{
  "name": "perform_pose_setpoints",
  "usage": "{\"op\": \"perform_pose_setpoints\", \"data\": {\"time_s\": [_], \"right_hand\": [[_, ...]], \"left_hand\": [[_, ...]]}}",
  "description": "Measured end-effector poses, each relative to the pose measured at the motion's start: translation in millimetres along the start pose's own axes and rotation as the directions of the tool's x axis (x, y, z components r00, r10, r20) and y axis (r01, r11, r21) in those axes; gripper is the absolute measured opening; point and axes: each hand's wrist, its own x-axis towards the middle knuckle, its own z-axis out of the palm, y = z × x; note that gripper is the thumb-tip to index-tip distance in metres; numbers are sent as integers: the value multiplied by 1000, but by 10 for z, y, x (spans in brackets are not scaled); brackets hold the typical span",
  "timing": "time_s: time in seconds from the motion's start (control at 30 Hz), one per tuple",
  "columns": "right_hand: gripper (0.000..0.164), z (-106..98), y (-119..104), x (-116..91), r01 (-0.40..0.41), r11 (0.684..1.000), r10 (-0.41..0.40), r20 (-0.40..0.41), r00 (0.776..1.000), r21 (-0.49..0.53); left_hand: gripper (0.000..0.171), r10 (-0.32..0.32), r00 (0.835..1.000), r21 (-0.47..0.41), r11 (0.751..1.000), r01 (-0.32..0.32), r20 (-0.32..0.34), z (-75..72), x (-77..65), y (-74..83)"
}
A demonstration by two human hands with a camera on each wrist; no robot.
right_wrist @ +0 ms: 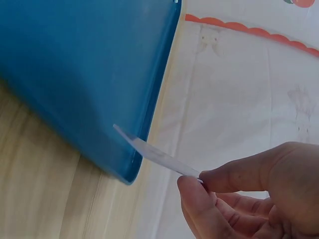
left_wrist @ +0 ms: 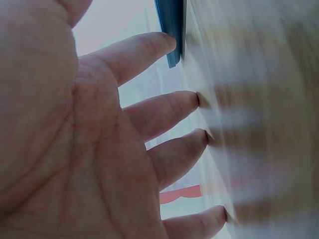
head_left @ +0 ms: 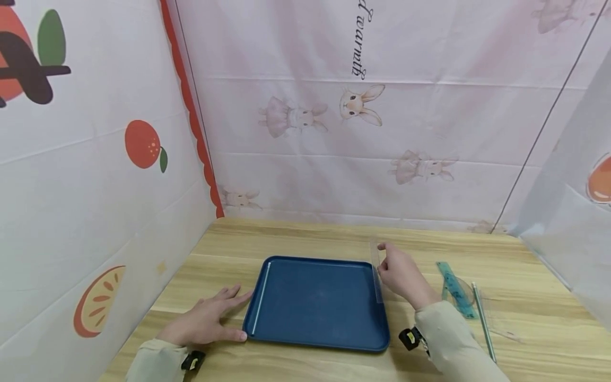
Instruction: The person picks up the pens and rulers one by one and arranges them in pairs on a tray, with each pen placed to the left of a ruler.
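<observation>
My right hand (head_left: pixel 403 276) pinches a clear ruler (head_left: pixel 376 278) between thumb and forefinger. The ruler overlaps the right rim of a blue rectangular tray (head_left: pixel 320 302) in the head view; in the right wrist view the ruler (right_wrist: pixel 162 158) is seen nearly edge-on, reaching over a tray corner. At the tray's left side, my left hand (head_left: pixel 207 317) lies with fingers spread, its thumb and forefinger at the rim. Its other fingertips (left_wrist: pixel 192 99) rest on the tabletop in the left wrist view. A slim pale rod (head_left: pixel 260 300) lies along the tray's left inner edge.
To the right of my right hand, a teal ruler (head_left: pixel 456 291) lies over other teal and clear drawing pieces on the wooden table (head_left: pixel 305 236). A teal pencil (head_left: pixel 483 321) is beside them. Printed cloth (head_left: pixel 305 180) hangs behind and at both sides.
</observation>
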Motion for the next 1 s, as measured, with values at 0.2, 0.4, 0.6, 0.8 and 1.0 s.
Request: {"op": "perform_pose_setpoints", "data": {"time_s": [0.2, 0.4, 0.6, 0.8, 1.0], "right_hand": [[53, 51, -64, 35, 11, 1000, -12, 25, 1000, 27], [56, 148, -121, 84, 37, 999, -38, 23, 999, 37], [56, 266, -208, 116, 58, 998, -58, 35, 998, 19], [56, 391, -322, 139, 46, 997, -50, 59, 997, 58], [56, 517, -465, 179, 39, 996, -46, 83, 995, 85]], "left_hand": [[99, -2, 1000, 1, 1000, 2, -2, 1, 0, 0], [101, -3, 1000, -6, 1000, 3, 1, 2, 3, -9], [102, -3, 1000, 8, 1000, 3, -1, 0, 21, -12], [101, -2, 1000, 9, 1000, 2, 3, 3, 17, -13], [101, -12, 1000, 3, 1000, 12, 7, 4, 13, -5]]}}
